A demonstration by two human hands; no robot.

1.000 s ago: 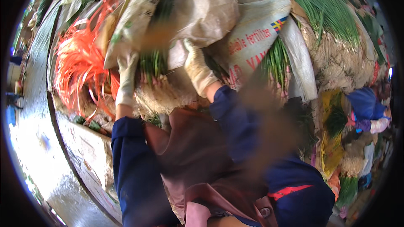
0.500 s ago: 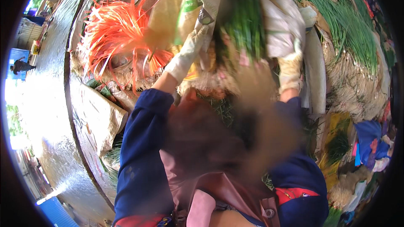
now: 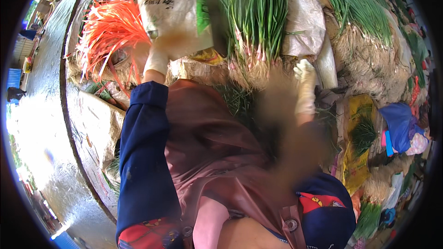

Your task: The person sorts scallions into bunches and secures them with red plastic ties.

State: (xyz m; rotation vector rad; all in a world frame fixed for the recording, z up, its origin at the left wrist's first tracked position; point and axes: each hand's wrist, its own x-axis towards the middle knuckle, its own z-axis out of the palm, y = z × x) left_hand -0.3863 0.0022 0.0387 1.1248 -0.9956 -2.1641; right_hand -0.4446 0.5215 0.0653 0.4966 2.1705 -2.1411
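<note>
Operating remotely, I have my left hand [image 3: 157,62] at the white sack [image 3: 161,4] left of the green onions [image 3: 256,18], its fingers' state unclear; right of them, my right hand [image 3: 305,74] hovers, fingers loosely parted.

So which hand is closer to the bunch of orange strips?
Left. The left hand is beside the orange strips, at their lower right; the right hand is farther right, past the middle bunch of green onions.

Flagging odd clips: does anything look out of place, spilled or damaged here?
Yes: a blurred brown patch hides part of the right sleeve, perhaps a lens smear. Dark green leaves lie strewn between the onion bunch and the apron.
</note>
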